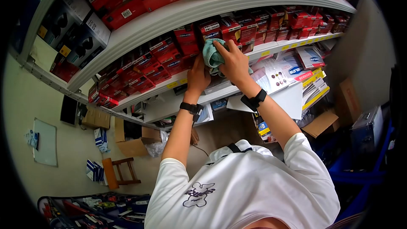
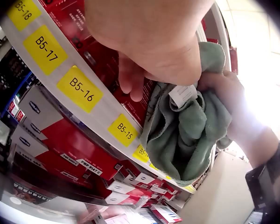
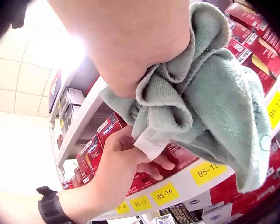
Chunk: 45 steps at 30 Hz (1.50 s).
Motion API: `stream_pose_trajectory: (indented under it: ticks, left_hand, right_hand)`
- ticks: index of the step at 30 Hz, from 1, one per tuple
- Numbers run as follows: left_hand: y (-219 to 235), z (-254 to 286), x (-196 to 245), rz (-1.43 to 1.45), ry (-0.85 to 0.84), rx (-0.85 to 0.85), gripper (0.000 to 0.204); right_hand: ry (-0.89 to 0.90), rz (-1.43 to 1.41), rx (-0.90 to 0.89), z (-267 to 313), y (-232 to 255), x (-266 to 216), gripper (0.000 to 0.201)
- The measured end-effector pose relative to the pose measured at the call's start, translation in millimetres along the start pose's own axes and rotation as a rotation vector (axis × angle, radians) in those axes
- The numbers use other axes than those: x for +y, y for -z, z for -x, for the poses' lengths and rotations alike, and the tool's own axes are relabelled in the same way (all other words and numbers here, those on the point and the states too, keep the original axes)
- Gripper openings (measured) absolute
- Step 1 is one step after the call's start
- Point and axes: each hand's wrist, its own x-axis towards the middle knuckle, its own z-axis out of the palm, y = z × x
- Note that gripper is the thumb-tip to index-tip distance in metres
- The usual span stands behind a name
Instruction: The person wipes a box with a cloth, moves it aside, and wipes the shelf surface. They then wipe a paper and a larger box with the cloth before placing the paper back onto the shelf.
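Right hand (image 1: 236,62) grips a green cloth (image 3: 226,91) at the shelf (image 3: 184,185); left hand (image 1: 198,76), fingers loose, touches red boxes (image 3: 90,156) there. Wiping seems underway, next calling for steady boxes.

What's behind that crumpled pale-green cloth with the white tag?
Red cardboard boxes show past the cloth on the white shelf. In the right wrist view, its folds hide whatever sits directly behind, including the shelf's edge between yellow labels B5-15 and B5-13.

Brightly lit from a tiled ceiling (image 3: 11,65); bounded by a pale wall (image 1: 25,97), with a whiteboard (image 1: 46,149) seemingly mounted there; furnished with white shelving (image 1: 169,19) and a wooden stool (image 1: 111,174) on the floor (image 1: 149,165).
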Motion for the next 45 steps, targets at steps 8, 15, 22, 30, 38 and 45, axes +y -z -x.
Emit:
stream_pose_trajectory:
  ticks: [8, 15, 22, 30, 38, 45]
  left_hand:
    - [7, -4, 7, 0.004, -0.108, 0.089, 0.062]
    - [1, 2, -4, 0.021, 0.029, -0.038, 0.066]
    - [2, -3, 6, -0.033, -0.157, 0.104, 0.068]
    - [-12, 8, 3, 0.070, -0.014, 0.078, 0.069]
    - [-9, 3, 0, -0.075, -0.149, 0.183, 0.069]
    - [-10, 5, 3, -0.066, -0.093, 0.158, 0.070]
  right_hand:
    - [0.006, 0.038, -0.096, 18, -14, 5, 0.068]
    - [-0.021, -0.023, -0.038, -7, 0, -2, 0.073]
    - [-0.049, -0.019, -0.169, 22, -3, 8, 0.070]
    - [-0.012, -0.039, 0.065, -4, 34, 30, 0.067]
    - [-0.075, 0.101, -0.106, 4, 26, 51, 0.063]
    - [-0.062, 0.066, -0.036, -13, 37, 51, 0.060]
